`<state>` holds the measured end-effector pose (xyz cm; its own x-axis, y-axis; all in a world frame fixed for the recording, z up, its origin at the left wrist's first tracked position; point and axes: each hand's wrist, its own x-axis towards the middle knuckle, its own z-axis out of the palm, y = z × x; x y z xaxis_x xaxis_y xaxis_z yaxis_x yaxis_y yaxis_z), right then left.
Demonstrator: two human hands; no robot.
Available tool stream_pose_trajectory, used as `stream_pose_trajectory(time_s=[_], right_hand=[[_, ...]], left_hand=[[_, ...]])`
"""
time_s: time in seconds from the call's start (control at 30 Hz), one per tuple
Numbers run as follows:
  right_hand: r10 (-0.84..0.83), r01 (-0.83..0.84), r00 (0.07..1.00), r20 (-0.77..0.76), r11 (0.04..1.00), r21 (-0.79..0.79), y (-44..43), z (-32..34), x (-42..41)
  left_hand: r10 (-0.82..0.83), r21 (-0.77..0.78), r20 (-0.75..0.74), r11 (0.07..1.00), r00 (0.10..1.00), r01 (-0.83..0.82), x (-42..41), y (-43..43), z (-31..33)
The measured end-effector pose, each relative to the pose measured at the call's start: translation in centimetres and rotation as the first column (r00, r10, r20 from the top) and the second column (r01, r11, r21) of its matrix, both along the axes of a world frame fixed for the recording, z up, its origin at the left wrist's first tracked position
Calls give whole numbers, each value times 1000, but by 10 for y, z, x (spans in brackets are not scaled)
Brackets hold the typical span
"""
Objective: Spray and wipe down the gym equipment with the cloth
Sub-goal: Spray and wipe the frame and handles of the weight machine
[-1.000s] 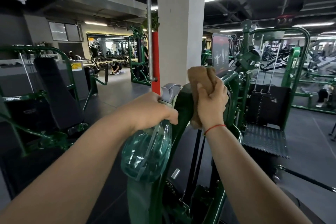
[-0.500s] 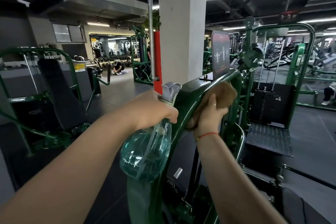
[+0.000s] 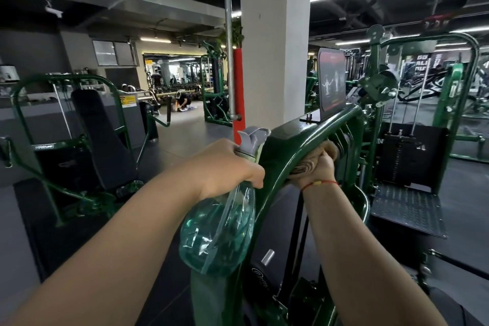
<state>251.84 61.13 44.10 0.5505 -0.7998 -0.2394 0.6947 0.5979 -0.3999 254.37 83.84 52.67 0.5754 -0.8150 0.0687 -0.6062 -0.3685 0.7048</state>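
cloth (image 3: 309,161) gripped by right hand (image 3: 321,172) on green frame (image 3: 285,145), left hand (image 3: 225,167) clutching spray bottle (image 3: 217,230) — pillar (image 3: 274,55) behind

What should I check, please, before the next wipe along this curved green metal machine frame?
1. The folded brown cloth touches the curved green metal frame: ok.
2. The right hand grips the cloth: ok.
3. The left hand holds the translucent teal spray bottle: ok.
4. Liquid left in the bottle: cannot tell.
5. Frame wet from spray: cannot tell.
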Motion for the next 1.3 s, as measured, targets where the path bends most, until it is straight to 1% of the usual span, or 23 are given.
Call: stream_pose_trajectory(time_s=[0.13,0.2,0.27,0.4,0.53,0.6,0.63,0.67,0.7,0.73,0.77,0.8,0.83,0.87,0.9,0.93,0.97,1.03,1.13,1.17,1.23,1.3], right_hand=[[66,-67,997,-28,996,-51,1,-3,-3],[101,-101,995,-3,992,-74,2,-4,-7],[108,-107,994,5,989,-99,8,-7,-14],[137,-148,988,-73,973,-175,29,-21,-28],[144,-156,987,-71,962,-223,57,-21,-42],[106,-124,991,-85,960,-250,66,-21,-46],[50,-79,993,-110,957,-278,68,-23,-47],[-34,-17,988,-154,948,-318,69,-22,-49],[-157,71,965,-211,927,-369,70,-18,-50],[-296,164,922,-250,883,-440,69,-11,-51],[-433,235,861,-266,804,-547,69,-2,-51],[-571,244,769,-288,679,-693,67,7,-51],[-693,145,645,-323,525,-839,61,16,-49],[-800,-48,490,-347,373,-927,55,26,-48],[-880,-260,338,-334,254,-932,49,37,-46],[-920,-422,237,-313,192,-886,41,48,-43],[-932,-527,189,-310,170,-832,34,62,-38],[-935,-657,126,-332,172,-734,19,84,-25],[-955,-787,-23,-295,199,-583,4,97,-3],[-960,-808,-52,-277,203,-553,3,100,2],[-962,-832,-76,-263,207,-515,4,102,4],[-966,-850,-74,-248,192,-491,8,101,1]], left_hand=[[-7,7,16,1000,1000,7,-4,1,1],[-6,9,23,1000,1000,6,-5,2,2],[-10,18,27,1000,1000,9,-6,4,3],[-27,41,59,999,998,25,-10,5,6],[-43,64,85,997,995,37,-11,3,6],[-40,55,74,998,996,36,-7,2,4],[-44,40,67,998,997,41,-6,2,3],[-49,27,62,999,997,47,-4,2,2],[-51,21,59,999,997,50,-3,2,1],[-50,19,54,999,997,49,-2,2,0],[-49,18,53,999,997,48,-2,2,0],[-53,18,54,998,997,52,-2,3,0],[-52,13,59,999,997,52,-2,2,-1],[-57,7,66,998,996,57,-3,2,0],[-64,2,66,998,996,64,-4,3,0],[-65,3,62,998,996,65,-6,5,1],[-60,8,53,998,997,60,-7,6,1],[-45,14,40,999,998,45,-7,9,1],[-65,-2,-24,998,998,65,-4,10,0],[-74,-11,-63,997,995,74,-2,11,0],[-72,-48,-126,997,989,66,-1,18,0],[-52,-106,-127,994,991,38,-3,28,-1]])
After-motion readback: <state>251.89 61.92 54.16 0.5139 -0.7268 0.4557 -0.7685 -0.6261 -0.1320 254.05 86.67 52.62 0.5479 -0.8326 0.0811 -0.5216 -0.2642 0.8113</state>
